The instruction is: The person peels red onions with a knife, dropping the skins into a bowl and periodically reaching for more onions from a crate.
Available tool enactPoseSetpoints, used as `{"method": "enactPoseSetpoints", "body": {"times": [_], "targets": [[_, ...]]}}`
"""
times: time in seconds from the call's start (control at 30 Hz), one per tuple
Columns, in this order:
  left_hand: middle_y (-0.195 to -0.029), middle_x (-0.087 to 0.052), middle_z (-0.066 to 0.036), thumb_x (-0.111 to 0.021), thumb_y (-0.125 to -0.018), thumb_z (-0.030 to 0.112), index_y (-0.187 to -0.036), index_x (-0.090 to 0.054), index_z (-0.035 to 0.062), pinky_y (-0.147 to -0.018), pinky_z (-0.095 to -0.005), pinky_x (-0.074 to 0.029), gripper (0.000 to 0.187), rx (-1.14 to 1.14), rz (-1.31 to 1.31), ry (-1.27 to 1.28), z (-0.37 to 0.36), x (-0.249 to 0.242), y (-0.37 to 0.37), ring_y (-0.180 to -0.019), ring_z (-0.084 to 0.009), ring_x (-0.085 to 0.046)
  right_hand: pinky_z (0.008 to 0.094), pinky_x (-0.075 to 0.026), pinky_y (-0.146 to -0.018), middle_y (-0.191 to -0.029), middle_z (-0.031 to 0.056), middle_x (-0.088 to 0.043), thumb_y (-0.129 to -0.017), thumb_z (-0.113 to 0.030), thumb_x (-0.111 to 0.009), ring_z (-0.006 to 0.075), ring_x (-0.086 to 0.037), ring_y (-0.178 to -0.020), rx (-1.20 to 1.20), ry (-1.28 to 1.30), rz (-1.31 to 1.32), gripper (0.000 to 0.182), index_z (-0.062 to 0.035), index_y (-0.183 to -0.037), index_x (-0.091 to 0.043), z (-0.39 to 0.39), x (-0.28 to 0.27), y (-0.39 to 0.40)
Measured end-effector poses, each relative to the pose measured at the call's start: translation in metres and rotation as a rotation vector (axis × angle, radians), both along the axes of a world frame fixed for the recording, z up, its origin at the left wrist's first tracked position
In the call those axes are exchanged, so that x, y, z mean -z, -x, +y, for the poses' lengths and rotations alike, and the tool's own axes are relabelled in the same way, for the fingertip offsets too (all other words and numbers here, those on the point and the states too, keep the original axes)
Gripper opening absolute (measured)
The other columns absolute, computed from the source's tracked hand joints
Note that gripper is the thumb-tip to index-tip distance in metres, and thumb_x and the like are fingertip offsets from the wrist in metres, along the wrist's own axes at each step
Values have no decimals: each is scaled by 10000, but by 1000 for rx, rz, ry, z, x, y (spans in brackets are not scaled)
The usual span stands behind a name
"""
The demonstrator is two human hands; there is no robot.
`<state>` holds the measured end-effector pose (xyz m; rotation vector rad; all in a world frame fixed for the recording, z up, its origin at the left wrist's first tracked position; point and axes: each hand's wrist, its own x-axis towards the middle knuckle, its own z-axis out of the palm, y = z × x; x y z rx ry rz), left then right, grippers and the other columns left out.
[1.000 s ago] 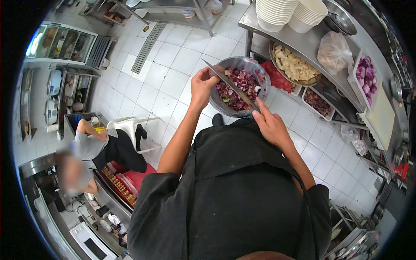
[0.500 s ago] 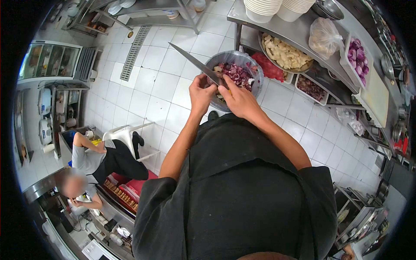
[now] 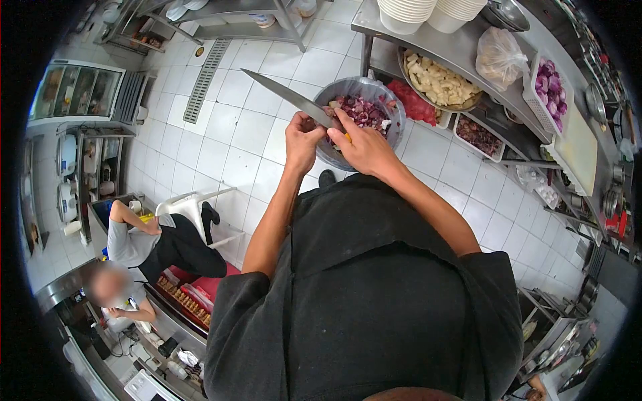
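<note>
My right hand [image 3: 363, 145] is closed round the handle of a large knife [image 3: 284, 91], whose blade points to the upper left. Close beside it, my left hand [image 3: 303, 139] is closed on a small dark reddish piece, perhaps onion, mostly hidden by the fingers and blade. Both hands are over the near left part of a round bin [image 3: 399, 127] with a clear plastic lining. Inside the bin lie purple and white onion scraps [image 3: 366, 112].
A steel table [image 3: 428, 47] at upper right bears stacked white tubs and a white basket [image 3: 535, 87] of peeled purple onions. Below are a bowl of pale pieces [image 3: 438, 80] and a red mesh bag [image 3: 411, 101]. A person [image 3: 160, 240] sits at lower left.
The knife and both hands have shifted slightly left, and the blade now lies at a flatter angle. The camera view has moved a little.
</note>
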<state>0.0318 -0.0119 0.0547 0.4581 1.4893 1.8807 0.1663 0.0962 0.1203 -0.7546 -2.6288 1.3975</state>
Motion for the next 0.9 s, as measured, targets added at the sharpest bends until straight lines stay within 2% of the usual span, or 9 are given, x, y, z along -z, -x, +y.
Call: {"method": "enactPoseSetpoints", "body": {"times": [0.1, 0.3, 0.37, 0.4, 0.5, 0.57, 0.67, 0.77, 0.9], "targets": [[-943, -634, -53, -668, -770, -94, -1054, -537, -16, -762, -256, -507, 322, -65, 53, -2, 7, -8, -16, -859, -125, -612, 541, -482, -792, -810, 299, -650, -969, -447, -413, 486, -632, -829, 61, -32, 113, 605, -16, -1394, -406, 2, 12, 8], [-1028, -632, -115, -667, -797, -98, -1150, -490, -44, -769, -276, -528, 399, -58, -50, -65, 10, -9, -20, -888, -158, -624, 542, -474, -794, -823, 309, -645, -974, -428, -418, 494, -625, -838, 79, -14, 120, 580, 2, -1363, -440, 5, 6, 4], [-1079, -618, -133, -657, -809, -90, -1194, -483, -53, -781, -280, -529, 423, -14, -65, -72, 8, -6, -16, -907, -167, -622, 497, -484, -810, -892, 276, -660, -974, -436, -417, 461, -635, -895, 78, 10, 57, 569, -54, -1396, -424, 7, 7, 5], [-1109, -604, -140, -651, -822, -77, -1220, -474, -54, -785, -290, -531, 437, -11, -111, -59, 7, -6, -16, -924, -175, -619, 474, -490, -819, -926, 259, -668, -974, -440, -416, 445, -639, -924, 80, 21, 25, 565, -82, -1412, -415, 8, 8, 4], [-1177, -566, -153, -637, -857, -36, -1288, -448, -55, -800, -324, -536, 471, -3, -265, -31, 6, -8, -12, -971, -200, -610, 523, -483, -823, -897, 304, -655, -976, -445, -414, 482, -627, -900, 97, 20, 84, 569, -33, -1364, -468, 9, 13, 5], [-1197, -544, -151, -629, -878, -6, -1318, -430, -52, -809, -351, -539, 485, -2, -387, -17, 5, -14, -13, -996, -219, -603, 510, -488, -840, -957, 295, -655, -976, -459, -404, 475, -627, -928, 56, 51, 17, 576, -44, -1372, -463, 6, 12, 3], [-1164, -544, -131, -625, -892, 19, -1324, -421, -37, -826, -387, -540, 481, -6, -399, 9, 3, 5, -9, -1023, -243, -595, 494, -494, -865, -1087, 279, -637, -969, -496, -402, 457, -623, -989, 71, 16, 74, 601, -58, -1377, -465, 11, 31, 7], [-1144, -541, -128, -618, -886, 5, -1313, -430, -20, -831, -405, -542, 467, -11, -399, 17, 4, 12, -4, -1014, -249, -598, 500, -485, -865, -1006, 345, -624, -966, -480, -415, 477, -612, -985, 58, 93, 76, 611, -19, -1362, -483, 15, 23, 4], [-1154, -576, -153, -606, -873, -17, -1266, -460, -30, -852, -413, -548, 419, 1, -409, 34, -1, 7, -3, -1012, -262, -621, 432, -465, -932, -1127, 303, -617, -966, -469, -431, 437, -601, -1071, 54, 242, 157, 609, 0, -1348, -505, 20, 34, 7]]}}
